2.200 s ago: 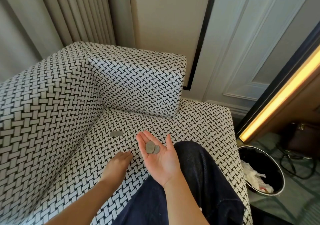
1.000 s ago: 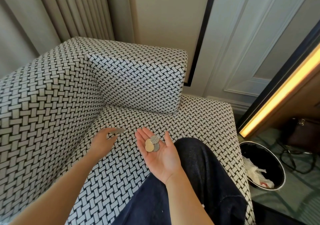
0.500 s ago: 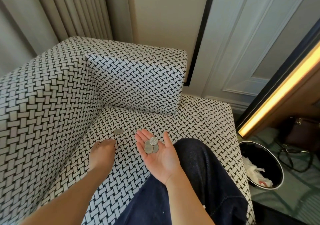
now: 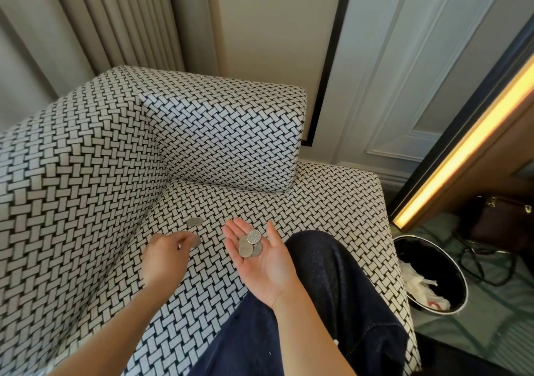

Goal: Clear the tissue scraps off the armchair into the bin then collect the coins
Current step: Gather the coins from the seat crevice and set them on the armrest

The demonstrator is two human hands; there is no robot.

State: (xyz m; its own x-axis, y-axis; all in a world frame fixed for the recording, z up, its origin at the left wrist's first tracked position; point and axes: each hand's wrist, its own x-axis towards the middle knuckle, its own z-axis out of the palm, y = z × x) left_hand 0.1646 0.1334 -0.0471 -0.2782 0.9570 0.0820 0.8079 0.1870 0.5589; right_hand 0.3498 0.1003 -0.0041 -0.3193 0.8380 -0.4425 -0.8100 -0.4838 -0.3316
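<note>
The black-and-white woven armchair [image 4: 231, 132] fills the left and middle. My right hand [image 4: 261, 265] lies palm up over the seat beside my knee, cupping three silver coins [image 4: 250, 245]. My left hand [image 4: 164, 257] hovers low over the seat to its left, fingertips pinched on one coin [image 4: 196, 241]. Two overlapping loose coins [image 4: 194, 221] lie on the seat just beyond my left fingers. The round black bin [image 4: 456, 268] stands on the floor at the right, with white tissue scraps [image 4: 419, 286] inside. No tissue shows on the seat.
My leg in dark jeans [image 4: 332, 303] rests on the seat's front. A dark bag [image 4: 502, 219] and black cables [image 4: 485, 263] lie on the floor behind the bin. A glowing light strip [image 4: 468, 150] runs along the right; curtains and wall panels stand behind the chair.
My left hand reached to the loose coins, pulled back flat onto the seat, and now pinches a coin at its fingertips. My right palm gained a third coin and stayed put.
</note>
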